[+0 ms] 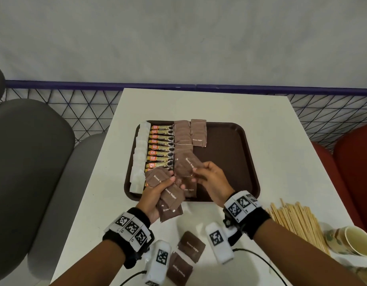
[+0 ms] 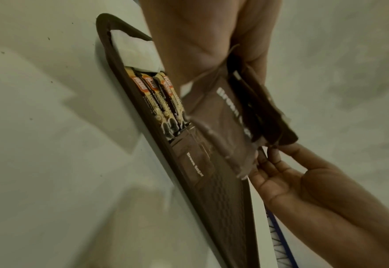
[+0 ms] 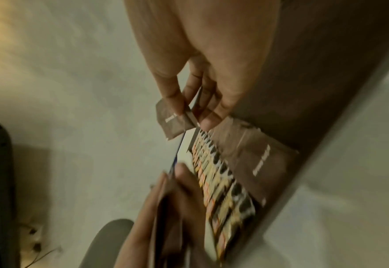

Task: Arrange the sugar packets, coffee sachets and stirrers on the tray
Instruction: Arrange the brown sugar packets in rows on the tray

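A dark brown tray [image 1: 230, 153] lies on the white table. On it, from the left, are a column of white sugar packets [image 1: 140, 155], a column of coffee sachets [image 1: 162, 147] and rows of brown sugar packets [image 1: 198, 132]. My left hand [image 1: 157, 190] grips a fanned stack of brown sugar packets [image 1: 171, 200] over the tray's near edge. My right hand [image 1: 207, 174] pinches one brown sugar packet [image 1: 184, 165] above the tray; the right wrist view shows thumb and finger on this pinched packet [image 3: 173, 121]. Wooden stirrers [image 1: 298, 219] lie on the table to the right.
Two loose brown sugar packets [image 1: 186, 256] lie on the table near me. Paper cups [image 1: 350, 240] lie at the right table edge. Grey chairs [image 1: 29, 162] stand to the left, red seats [image 1: 356, 162] to the right, a mesh railing [image 1: 75, 104] behind.
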